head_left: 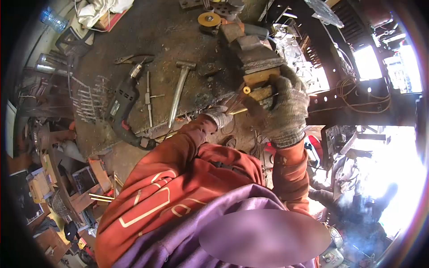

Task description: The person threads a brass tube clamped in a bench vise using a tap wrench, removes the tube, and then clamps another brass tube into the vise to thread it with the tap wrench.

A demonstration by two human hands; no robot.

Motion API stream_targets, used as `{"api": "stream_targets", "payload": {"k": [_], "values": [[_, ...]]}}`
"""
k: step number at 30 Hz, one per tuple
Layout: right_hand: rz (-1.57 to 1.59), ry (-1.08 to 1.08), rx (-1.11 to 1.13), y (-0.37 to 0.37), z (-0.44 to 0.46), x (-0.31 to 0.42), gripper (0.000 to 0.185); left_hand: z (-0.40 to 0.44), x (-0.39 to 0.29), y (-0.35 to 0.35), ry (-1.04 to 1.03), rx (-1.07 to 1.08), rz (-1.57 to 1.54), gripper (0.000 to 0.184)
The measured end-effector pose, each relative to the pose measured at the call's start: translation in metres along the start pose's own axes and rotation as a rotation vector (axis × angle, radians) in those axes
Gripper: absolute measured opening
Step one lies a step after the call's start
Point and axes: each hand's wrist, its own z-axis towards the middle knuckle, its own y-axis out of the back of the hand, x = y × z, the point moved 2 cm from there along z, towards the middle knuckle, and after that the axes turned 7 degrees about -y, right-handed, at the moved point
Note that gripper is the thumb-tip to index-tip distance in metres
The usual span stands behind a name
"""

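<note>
My right hand (288, 109), in a grey knit glove, is beside the bench vise (259, 56), its fingers curled round something mostly hidden by the glove. Between the vise jaws and that hand sits a yellowish block (261, 77); a small brass-coloured ring (246, 90) shows just left of it. My left hand (217, 117), also gloved, is low at the bench's front edge, fingers drawn together toward thin, blurred rod-like pieces. What it grips cannot be made out.
On the workbench (170, 44) lie a hammer (179, 89), a power drill (123, 105), a tap wrench (149, 100) and an angle grinder (214, 21) behind the vise. A water bottle (54, 20) stands far left. At lower right, a person (371, 210) is amid smoke.
</note>
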Motion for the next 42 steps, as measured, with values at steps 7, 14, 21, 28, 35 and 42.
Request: {"api": "stream_targets", "payload": {"k": [7,14,21,28,35,42], "values": [[0.093,-0.007,0.026,0.005,0.006,0.000,0.049,0.003,-0.008,0.008,-0.002,0.127,0.036,0.023],[0.177,-0.003,0.017,0.008,0.009,0.002,0.048,0.005,-0.046,0.050,-0.158,0.224,0.267,0.050],[0.132,0.020,0.008,0.001,0.002,-0.009,0.059,0.012,-0.051,0.055,-0.038,0.085,-0.094,0.047],[0.753,-0.517,-0.333,-0.007,-0.084,-0.039,0.057,0.001,-0.069,0.073,0.024,0.028,-0.237,0.052],[1.813,-1.834,-0.221,-0.104,-0.186,-0.129,0.064,0.007,-0.056,0.054,-0.023,0.085,-0.203,0.052],[1.710,-0.985,-0.291,0.002,-0.076,-0.139,0.081,-0.014,-0.082,0.086,0.089,0.049,-0.293,0.046]]}}
